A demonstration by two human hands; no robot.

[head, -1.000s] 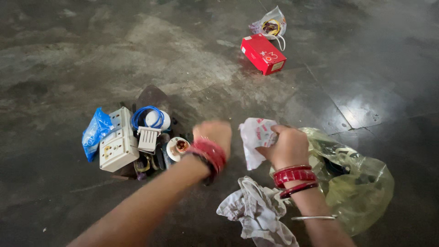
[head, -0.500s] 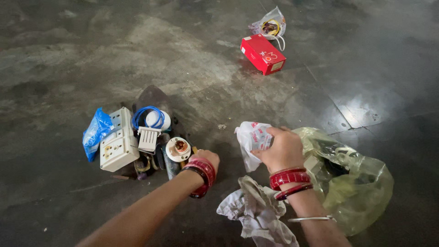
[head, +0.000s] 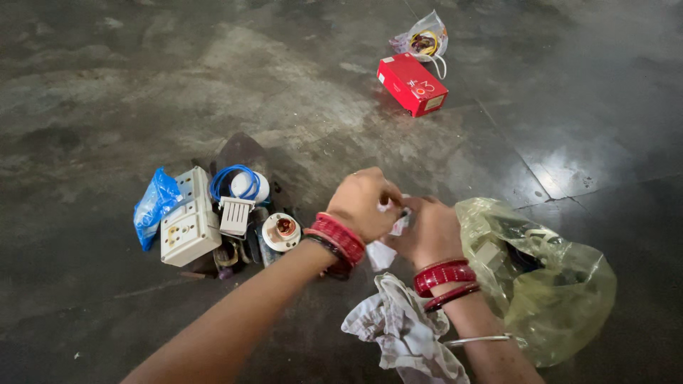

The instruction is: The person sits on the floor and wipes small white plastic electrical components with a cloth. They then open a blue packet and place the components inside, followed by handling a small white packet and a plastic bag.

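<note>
Head view: both hands meet in the middle, just above the floor [head: 107,92], and between them is a small white plastic packet [head: 385,250]. The right hand [head: 432,231] has its grip closed around the packet from the right side, so most of the packet is hidden behind the fingers. The left hand [head: 364,203] comes in from the left and its grip is pinched together on the top edge of the packet, where a tiny dark bit shows, too small to tell what it is. So the packet lies right inside both grips, with its loose white end hanging down below the hands, and neither hand is nearer than the other. Take the yellow see-through bag [head: 562,291] as the marker: the packet is just to the left of it, and the right wrist is touching or almost touching the bag's side. A crumpled grey-white cloth [head: 402,331] lies left of the bag too, right under the hands. Farther left of the bag sits a pile of electric bits, with a white switch box [head: 186,227], a blue wire coil [head: 231,181], a round lamp holder [head: 281,231] and a blue wrapper [head: 153,206]. Far behind the bag lies a red box [head: 411,84].
</note>
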